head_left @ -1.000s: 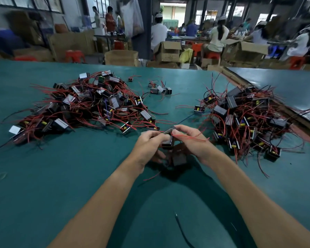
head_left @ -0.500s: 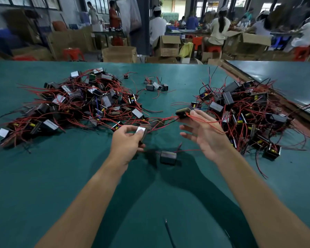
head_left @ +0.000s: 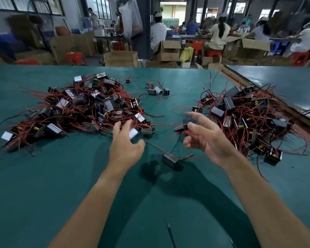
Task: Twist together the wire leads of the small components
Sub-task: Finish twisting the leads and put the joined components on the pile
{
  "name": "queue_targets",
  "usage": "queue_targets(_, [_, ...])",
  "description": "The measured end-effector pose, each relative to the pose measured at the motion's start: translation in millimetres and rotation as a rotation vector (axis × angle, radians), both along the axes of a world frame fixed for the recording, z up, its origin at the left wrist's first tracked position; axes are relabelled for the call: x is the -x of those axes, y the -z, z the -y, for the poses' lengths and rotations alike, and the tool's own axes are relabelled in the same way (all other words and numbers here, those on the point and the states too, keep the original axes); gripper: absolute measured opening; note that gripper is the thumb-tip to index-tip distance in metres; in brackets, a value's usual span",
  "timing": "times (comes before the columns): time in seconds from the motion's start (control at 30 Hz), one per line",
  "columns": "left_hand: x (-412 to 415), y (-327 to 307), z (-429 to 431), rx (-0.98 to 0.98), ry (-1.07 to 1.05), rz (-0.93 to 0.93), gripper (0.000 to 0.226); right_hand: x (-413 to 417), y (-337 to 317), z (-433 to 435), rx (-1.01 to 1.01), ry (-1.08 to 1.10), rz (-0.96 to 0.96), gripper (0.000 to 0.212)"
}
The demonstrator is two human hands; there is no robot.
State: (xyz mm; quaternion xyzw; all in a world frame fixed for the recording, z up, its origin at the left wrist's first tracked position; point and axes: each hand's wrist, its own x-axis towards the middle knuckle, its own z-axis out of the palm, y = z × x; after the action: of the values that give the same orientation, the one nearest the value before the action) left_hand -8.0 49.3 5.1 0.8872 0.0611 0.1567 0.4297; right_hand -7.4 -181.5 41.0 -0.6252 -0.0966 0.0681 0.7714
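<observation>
Small black box components with red and black wire leads lie on the green table (head_left: pixel 79 176). My left hand (head_left: pixel 125 147) holds a component with a white face (head_left: pixel 133 133) near the left pile (head_left: pixel 82 108). My right hand (head_left: pixel 206 140) pinches a dark component (head_left: pixel 180 127) between thumb and fingers, its red leads trailing across the palm. The forefinger is stretched out. Between the hands a third black component (head_left: pixel 170 160) lies on the table with its red leads spread to both sides.
A second tangled pile (head_left: pixel 249 115) sits at the right, close to the table's right edge. A few loose components (head_left: pixel 157 90) lie at the back centre. A stray black wire (head_left: pixel 170 235) lies near me. Workers and cardboard boxes fill the background.
A second ago both hands were together over one spot. They have drawn apart, each holding a component, and one black component stays on the table between them.
</observation>
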Motion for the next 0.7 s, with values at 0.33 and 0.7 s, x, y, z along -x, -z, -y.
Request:
queue_targets(0.33, [16.7, 10.7, 38.1, -0.374, 0.546, 0.13, 0.036, -4.8, -0.5, 2.8, 0.075, 0.213, 0.0, 0.019])
queue_targets(0.7, [5.9, 2.3, 16.0, -0.384, 0.291, 0.123, 0.03, -11.6, 1.9, 12.2, 0.058, 0.496, 0.146, 0.056])
